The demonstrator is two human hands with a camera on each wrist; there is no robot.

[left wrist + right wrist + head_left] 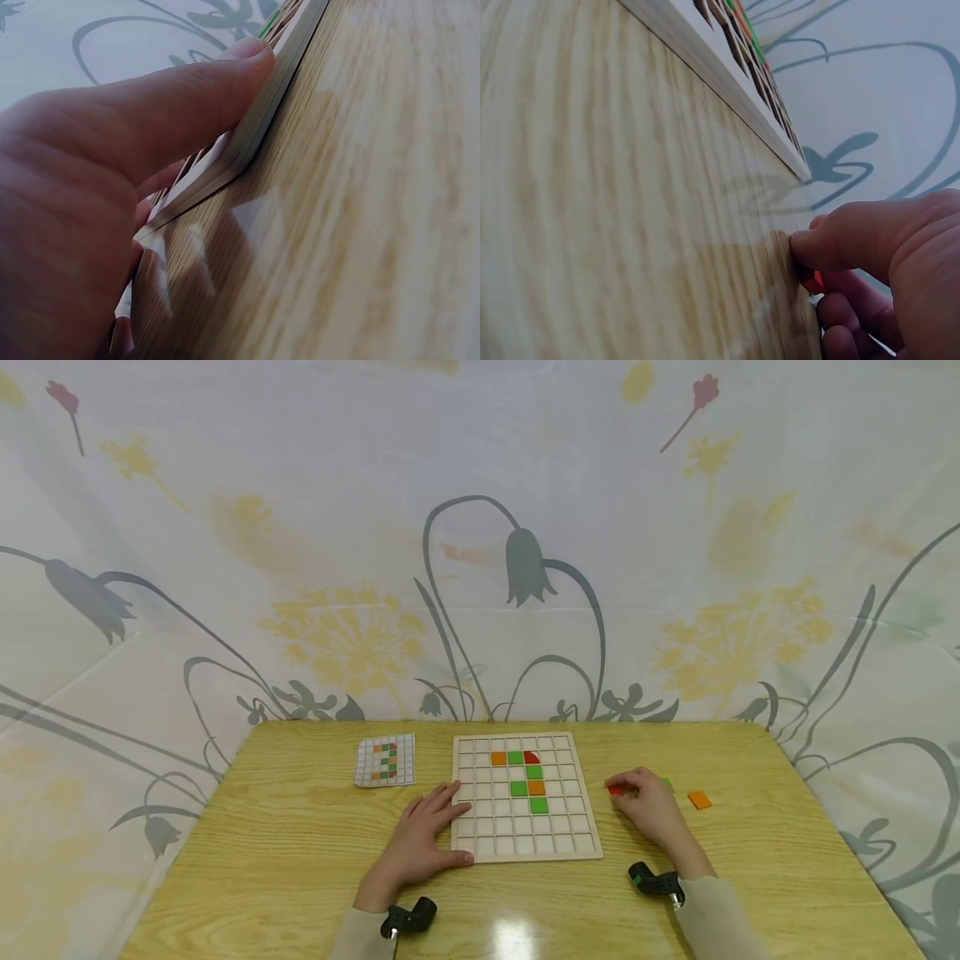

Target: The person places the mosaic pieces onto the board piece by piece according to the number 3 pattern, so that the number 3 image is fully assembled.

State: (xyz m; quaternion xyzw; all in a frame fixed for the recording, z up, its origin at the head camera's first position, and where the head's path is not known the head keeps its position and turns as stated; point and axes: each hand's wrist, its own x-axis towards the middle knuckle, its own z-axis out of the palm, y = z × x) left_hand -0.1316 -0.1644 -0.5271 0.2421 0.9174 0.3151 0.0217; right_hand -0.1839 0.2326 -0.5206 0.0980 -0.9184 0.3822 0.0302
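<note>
A pale wooden grid board [487, 843] lies in the middle of the table. It bears several green tiles, two orange ones, and a red tile [531, 757] with a rounded corner. My left hand [422, 839] rests at the board's left side, its spread fingers over the edge and the thumb [225, 86] on the near corner. Right of the board, my right hand [651, 806] pinches a small red tile [812, 282] between thumb and fingers, low over the tabletop. The fingers hide most of that tile.
Left of the board lies a white card [362, 775] printed with a grid of coloured squares. Beyond my right hand are a loose orange tile [700, 799] and a partly hidden green tile [667, 785]. A flower-patterned cloth [480, 635] hangs behind the table.
</note>
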